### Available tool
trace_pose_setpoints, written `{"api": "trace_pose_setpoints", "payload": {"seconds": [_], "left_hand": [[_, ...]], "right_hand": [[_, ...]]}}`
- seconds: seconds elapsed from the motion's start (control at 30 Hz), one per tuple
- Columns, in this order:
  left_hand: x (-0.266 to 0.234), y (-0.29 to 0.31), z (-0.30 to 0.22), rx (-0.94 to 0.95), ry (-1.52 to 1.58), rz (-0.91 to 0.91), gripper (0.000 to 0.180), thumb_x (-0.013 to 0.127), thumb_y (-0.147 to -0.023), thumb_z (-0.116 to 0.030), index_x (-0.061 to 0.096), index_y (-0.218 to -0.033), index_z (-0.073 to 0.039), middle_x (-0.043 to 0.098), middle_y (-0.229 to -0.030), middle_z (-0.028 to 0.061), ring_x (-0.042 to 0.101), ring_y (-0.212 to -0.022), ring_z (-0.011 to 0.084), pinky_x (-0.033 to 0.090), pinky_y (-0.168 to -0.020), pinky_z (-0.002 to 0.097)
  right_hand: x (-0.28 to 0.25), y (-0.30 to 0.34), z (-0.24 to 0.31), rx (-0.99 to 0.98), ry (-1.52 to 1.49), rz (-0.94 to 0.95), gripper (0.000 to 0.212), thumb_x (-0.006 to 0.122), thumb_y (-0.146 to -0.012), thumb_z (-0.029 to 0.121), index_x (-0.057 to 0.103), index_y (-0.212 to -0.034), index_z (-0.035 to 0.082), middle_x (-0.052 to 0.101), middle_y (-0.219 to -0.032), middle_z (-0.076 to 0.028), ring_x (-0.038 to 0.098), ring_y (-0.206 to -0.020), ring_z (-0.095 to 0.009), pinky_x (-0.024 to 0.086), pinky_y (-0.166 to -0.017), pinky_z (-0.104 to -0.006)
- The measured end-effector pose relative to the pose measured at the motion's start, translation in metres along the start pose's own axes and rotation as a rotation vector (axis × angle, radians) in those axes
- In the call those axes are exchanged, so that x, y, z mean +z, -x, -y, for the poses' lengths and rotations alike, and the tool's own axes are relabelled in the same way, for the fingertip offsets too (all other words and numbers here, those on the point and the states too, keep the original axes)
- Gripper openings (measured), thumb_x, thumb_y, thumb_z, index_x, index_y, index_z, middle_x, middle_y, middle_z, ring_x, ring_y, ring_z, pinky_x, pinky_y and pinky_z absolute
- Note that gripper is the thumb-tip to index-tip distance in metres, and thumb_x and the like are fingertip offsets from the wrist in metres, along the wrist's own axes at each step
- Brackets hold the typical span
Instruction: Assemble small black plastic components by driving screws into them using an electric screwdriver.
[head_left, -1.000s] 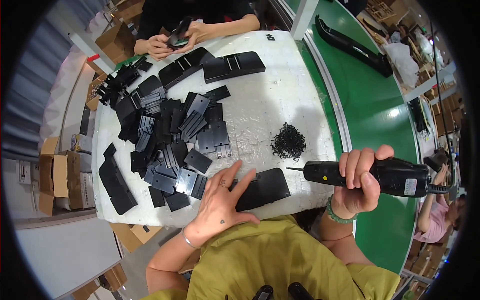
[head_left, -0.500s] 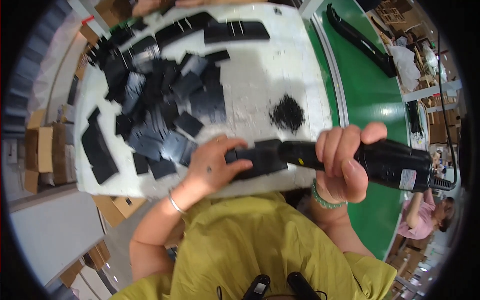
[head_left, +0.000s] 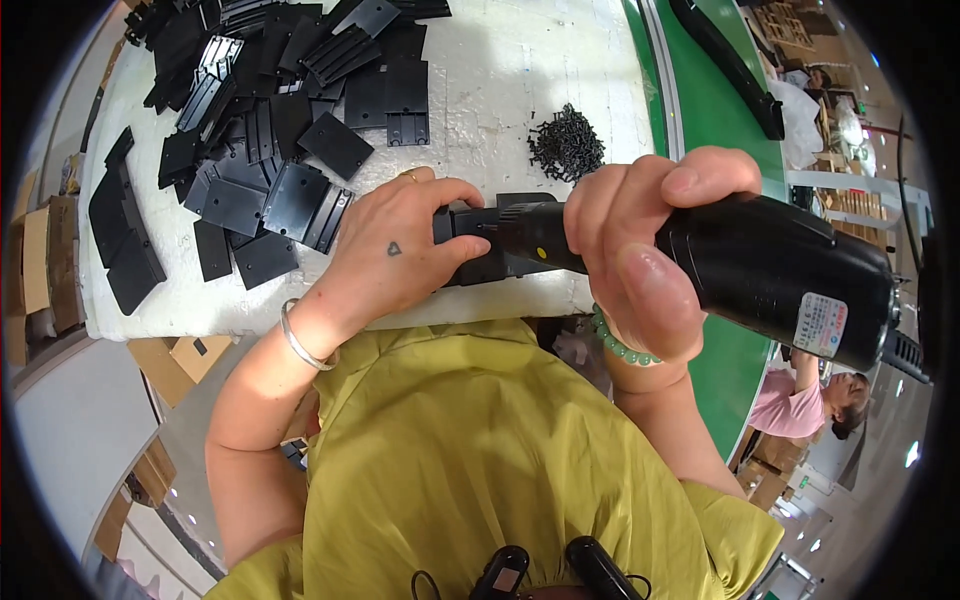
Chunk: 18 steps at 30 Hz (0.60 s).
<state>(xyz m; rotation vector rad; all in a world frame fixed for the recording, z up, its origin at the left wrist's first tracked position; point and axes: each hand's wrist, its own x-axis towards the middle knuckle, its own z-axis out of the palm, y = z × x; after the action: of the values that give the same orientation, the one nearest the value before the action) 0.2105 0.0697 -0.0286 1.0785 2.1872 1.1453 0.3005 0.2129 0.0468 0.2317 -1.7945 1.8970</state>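
Note:
My left hand (head_left: 395, 240) lies at the near edge of the work table, its thumb and forefinger closed around the left end of a flat black plastic part (head_left: 492, 268). In my right hand (head_left: 640, 245) is a black corded electric screwdriver (head_left: 780, 265), gripped around its body. Its nose hangs over the part close to my left fingertips; whether the tip touches is hidden. Just beyond the part sits a heap of small black screws (head_left: 567, 145). To the left of them spreads a large pile of black plastic plates (head_left: 340, 145).
A long angled black piece (head_left: 125, 235) lies at the table's left side. Along the right runs a green surface (head_left: 715, 235) with a long curved black strip (head_left: 735, 75) on it. Cardboard boxes (head_left: 45, 250) stand at far left. A person in pink (head_left: 795, 405) is at the right.
The screwdriver's nose has shifted left along the black part, nearer my left fingers. Both hands keep their holds. The whole view has shifted, with the tabletop things now higher in the picture.

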Motion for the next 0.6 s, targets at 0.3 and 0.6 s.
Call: {"api": "trace_pose_setpoints", "payload": {"seconds": [0.3,0.6], "left_hand": [[0.002,0.002,0.002,-0.031,0.023,0.015,0.025,0.069,-0.07,-0.024,0.063,-0.091,-0.01,0.054,-0.075,0.0079,0.055,-0.078,0.027,0.042,-0.07,0.0376],[0.004,0.003,0.008,0.07,0.086,-0.08,0.023,0.069,-0.07,-0.023,0.061,-0.086,-0.009,0.052,-0.073,0.0072,0.055,-0.077,0.0259,0.042,-0.068,0.0374]], "right_hand": [[0.018,-0.01,0.0,0.081,0.015,0.092,0.031,0.063,-0.073,0.005,0.037,-0.087,0.011,0.044,-0.059,-0.001,0.039,-0.047,-0.012,0.036,-0.049,-0.0259],[0.023,-0.013,-0.001,0.075,0.014,0.115,0.027,0.058,-0.071,0.003,0.036,-0.086,0.01,0.043,-0.056,-0.001,0.039,-0.043,-0.012,0.036,-0.048,-0.0272]]}}
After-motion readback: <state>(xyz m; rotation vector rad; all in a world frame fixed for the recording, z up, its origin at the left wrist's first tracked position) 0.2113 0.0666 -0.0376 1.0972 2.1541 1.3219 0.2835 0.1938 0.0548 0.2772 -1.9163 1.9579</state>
